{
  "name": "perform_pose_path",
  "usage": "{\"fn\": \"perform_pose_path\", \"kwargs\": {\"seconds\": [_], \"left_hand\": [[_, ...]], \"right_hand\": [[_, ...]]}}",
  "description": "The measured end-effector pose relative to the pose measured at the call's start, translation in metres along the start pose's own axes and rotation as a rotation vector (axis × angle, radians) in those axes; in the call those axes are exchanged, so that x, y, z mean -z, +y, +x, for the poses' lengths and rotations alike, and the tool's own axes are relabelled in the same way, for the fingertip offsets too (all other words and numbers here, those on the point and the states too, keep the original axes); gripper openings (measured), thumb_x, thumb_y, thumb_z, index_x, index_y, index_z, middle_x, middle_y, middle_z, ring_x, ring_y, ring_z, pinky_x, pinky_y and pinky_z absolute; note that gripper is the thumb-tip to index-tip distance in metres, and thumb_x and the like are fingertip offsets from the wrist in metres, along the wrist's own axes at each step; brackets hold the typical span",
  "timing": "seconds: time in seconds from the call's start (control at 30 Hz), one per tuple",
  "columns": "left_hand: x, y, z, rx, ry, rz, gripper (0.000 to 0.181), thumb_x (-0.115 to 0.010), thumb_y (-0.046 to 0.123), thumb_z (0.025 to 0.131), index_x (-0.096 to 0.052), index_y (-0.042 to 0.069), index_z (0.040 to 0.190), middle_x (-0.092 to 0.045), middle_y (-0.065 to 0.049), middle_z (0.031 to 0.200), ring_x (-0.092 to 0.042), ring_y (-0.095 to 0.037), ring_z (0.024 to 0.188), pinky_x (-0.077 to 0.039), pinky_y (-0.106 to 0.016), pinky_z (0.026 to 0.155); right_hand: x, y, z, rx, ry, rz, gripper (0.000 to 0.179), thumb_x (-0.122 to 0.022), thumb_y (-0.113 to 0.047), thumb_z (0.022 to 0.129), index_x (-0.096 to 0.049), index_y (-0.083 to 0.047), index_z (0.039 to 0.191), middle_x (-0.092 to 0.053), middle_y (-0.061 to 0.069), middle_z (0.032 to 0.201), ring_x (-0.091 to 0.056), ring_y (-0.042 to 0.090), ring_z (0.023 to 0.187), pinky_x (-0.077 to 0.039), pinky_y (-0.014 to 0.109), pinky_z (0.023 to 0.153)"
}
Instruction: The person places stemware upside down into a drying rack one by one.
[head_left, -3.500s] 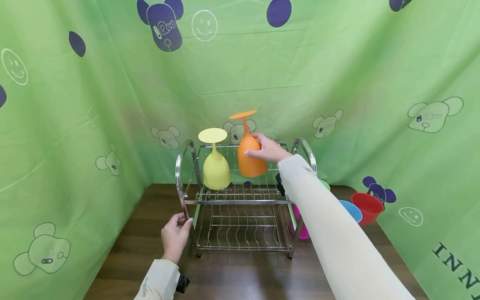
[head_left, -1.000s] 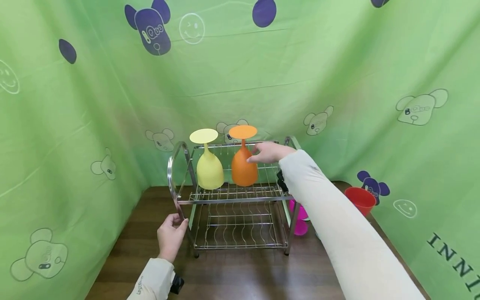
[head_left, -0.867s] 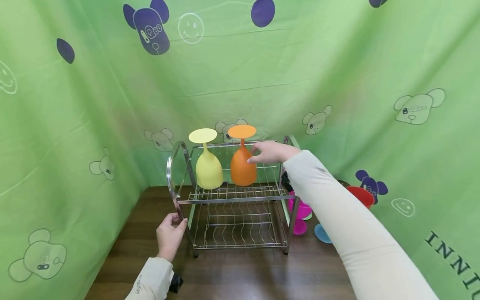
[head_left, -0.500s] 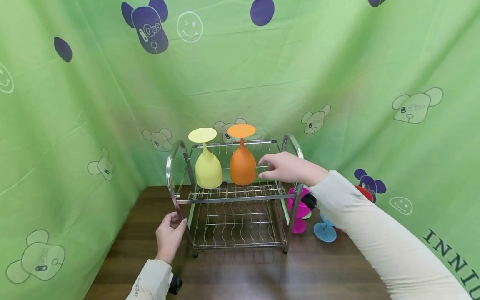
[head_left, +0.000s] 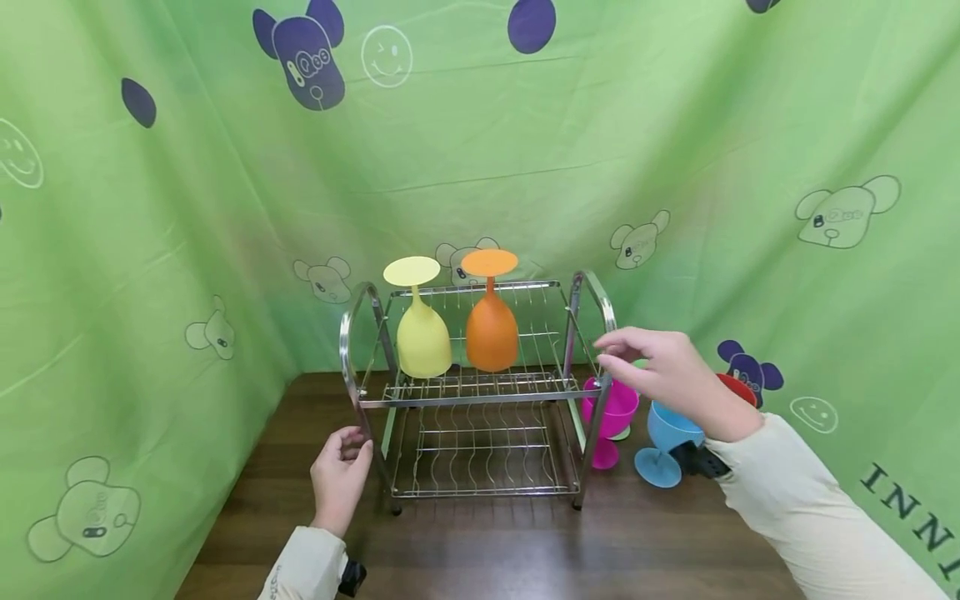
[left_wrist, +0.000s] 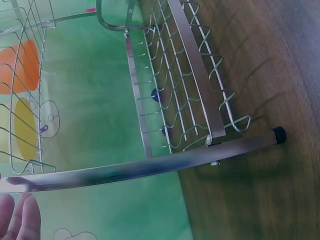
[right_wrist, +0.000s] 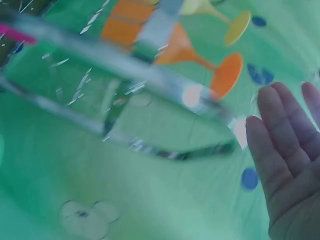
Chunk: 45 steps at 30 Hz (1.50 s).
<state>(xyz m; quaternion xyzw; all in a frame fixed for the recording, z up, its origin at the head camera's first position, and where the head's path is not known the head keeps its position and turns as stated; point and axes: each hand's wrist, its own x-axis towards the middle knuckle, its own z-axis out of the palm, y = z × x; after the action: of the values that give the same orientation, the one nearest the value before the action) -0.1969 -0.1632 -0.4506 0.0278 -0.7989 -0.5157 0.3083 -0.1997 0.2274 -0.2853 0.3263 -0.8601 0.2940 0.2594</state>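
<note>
A yellow goblet (head_left: pixel 423 342) and an orange goblet (head_left: pixel 492 333) stand upside down side by side on the upper tier of a metal dish rack (head_left: pixel 480 400). My right hand (head_left: pixel 667 371) holds nothing, its fingers loosely extended beside the rack's right handle, above the pink and blue goblets. The right wrist view shows its fingers apart, with the rack blurred. My left hand (head_left: pixel 341 475) is at the rack's left front leg, fingertips close against it. In the left wrist view its fingertips (left_wrist: pixel 30 215) lie alongside the metal post (left_wrist: pixel 125 167), not wrapped around it.
Right of the rack stand a pink goblet (head_left: pixel 617 408), a blue goblet (head_left: pixel 663 433) and a red cup (head_left: pixel 738 387), partly hidden by the right hand and arm. A bit of green shows behind. The rack's lower tier (head_left: pixel 483 454) has wavy wires. Green patterned cloth (head_left: pixel 487 133) surrounds the wooden tabletop (head_left: pixel 480 550).
My right hand brought the orange goblet down onto the upper tier, let go and moved right toward the other goblets. The left hand stayed by the rack leg, drawing very slightly away.
</note>
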Motion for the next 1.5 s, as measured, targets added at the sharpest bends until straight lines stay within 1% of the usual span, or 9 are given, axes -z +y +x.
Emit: {"fn": "perform_pose_path", "kwargs": {"seconds": [0.17,0.3,0.43,0.67,0.83,0.97,1.17,1.3,1.5], "left_hand": [[0.0,-0.002,-0.003,-0.038,0.008,-0.008,0.017,-0.069,-0.007,0.077,-0.064,-0.006,0.093,-0.068,-0.017,0.083,-0.057,0.002,0.062,-0.045,-0.011,0.054],[0.002,-0.003,-0.007,-0.062,0.01,0.022,0.017,-0.07,-0.007,0.076,-0.065,-0.004,0.091,-0.067,-0.014,0.08,-0.055,0.002,0.059,-0.044,-0.013,0.051],[0.001,-0.004,-0.011,-0.09,-0.001,0.034,0.016,-0.07,-0.007,0.076,-0.065,-0.003,0.091,-0.067,-0.012,0.079,-0.055,0.0,0.059,-0.045,-0.013,0.052],[-0.009,-0.003,-0.016,-0.183,-0.018,0.032,0.019,-0.071,-0.008,0.072,-0.065,-0.003,0.089,-0.066,-0.011,0.076,-0.054,-0.001,0.057,-0.045,-0.013,0.05],[-0.016,-0.002,-0.022,-0.212,-0.039,0.053,0.02,-0.073,-0.006,0.071,-0.065,-0.002,0.089,-0.066,-0.009,0.075,-0.054,0.0,0.056,-0.044,-0.015,0.049],[-0.024,0.0,-0.026,-0.262,-0.085,0.062,0.022,-0.074,-0.005,0.071,-0.065,0.0,0.09,-0.067,-0.009,0.076,-0.054,-0.002,0.056,-0.045,-0.017,0.048],[-0.037,0.01,-0.029,-0.323,-0.177,0.052,0.024,-0.074,-0.004,0.07,-0.066,0.003,0.092,-0.067,-0.008,0.078,-0.055,-0.005,0.056,-0.048,-0.024,0.05],[-0.046,0.018,-0.031,-0.349,-0.233,0.058,0.025,-0.075,-0.003,0.071,-0.066,0.002,0.094,-0.067,-0.007,0.08,-0.059,-0.012,0.058,-0.05,-0.026,0.054],[-0.058,0.03,-0.035,-0.393,-0.315,0.057,0.025,-0.076,-0.002,0.072,-0.066,0.003,0.094,-0.066,-0.005,0.082,-0.06,-0.019,0.06,-0.05,-0.027,0.055]], "right_hand": [[0.003,0.025,-0.031,-0.118,0.112,0.025,0.022,-0.071,0.008,0.075,-0.068,0.0,0.096,-0.067,-0.003,0.075,-0.058,-0.005,0.068,-0.045,0.009,0.061],[0.002,0.041,-0.049,-0.269,0.09,0.028,0.02,-0.069,0.0,0.082,-0.067,0.0,0.101,-0.065,-0.007,0.078,-0.056,-0.007,0.07,-0.045,0.009,0.063],[-0.001,0.053,-0.064,-0.391,0.048,0.047,0.026,-0.067,-0.006,0.087,-0.063,0.001,0.111,-0.066,0.002,0.085,-0.055,-0.006,0.073,-0.045,0.013,0.063],[-0.006,0.072,-0.088,-0.436,0.078,0.07,0.033,-0.066,-0.011,0.089,-0.058,0.003,0.118,-0.067,0.0,0.088,-0.054,-0.009,0.078,-0.044,0.009,0.067],[-0.003,0.087,-0.108,-0.48,0.105,0.084,0.034,-0.067,-0.014,0.09,-0.057,0.003,0.117,-0.067,-0.005,0.087,-0.055,-0.008,0.075,-0.046,0.013,0.062],[0.001,0.099,-0.124,-0.519,0.132,0.112,0.026,-0.065,-0.011,0.09,-0.058,-0.009,0.115,-0.064,-0.017,0.086,-0.055,-0.007,0.073,-0.047,0.015,0.058],[0.003,0.117,-0.143,-0.578,0.258,0.082,0.02,-0.063,-0.007,0.09,-0.061,-0.014,0.108,-0.052,-0.033,0.085,-0.049,-0.016,0.077,-0.04,0.004,0.066],[0.004,0.131,-0.155,-0.658,0.372,0.098,0.03,-0.062,-0.009,0.09,-0.057,-0.037,0.102,-0.051,-0.034,0.083,-0.049,-0.018,0.076,-0.039,0.001,0.067],[0.001,0.147,-0.17,-0.779,0.487,0.152,0.041,-0.062,-0.007,0.088,-0.052,-0.046,0.098,-0.052,-0.034,0.078,-0.05,-0.017,0.071,-0.039,0.001,0.064]]}}
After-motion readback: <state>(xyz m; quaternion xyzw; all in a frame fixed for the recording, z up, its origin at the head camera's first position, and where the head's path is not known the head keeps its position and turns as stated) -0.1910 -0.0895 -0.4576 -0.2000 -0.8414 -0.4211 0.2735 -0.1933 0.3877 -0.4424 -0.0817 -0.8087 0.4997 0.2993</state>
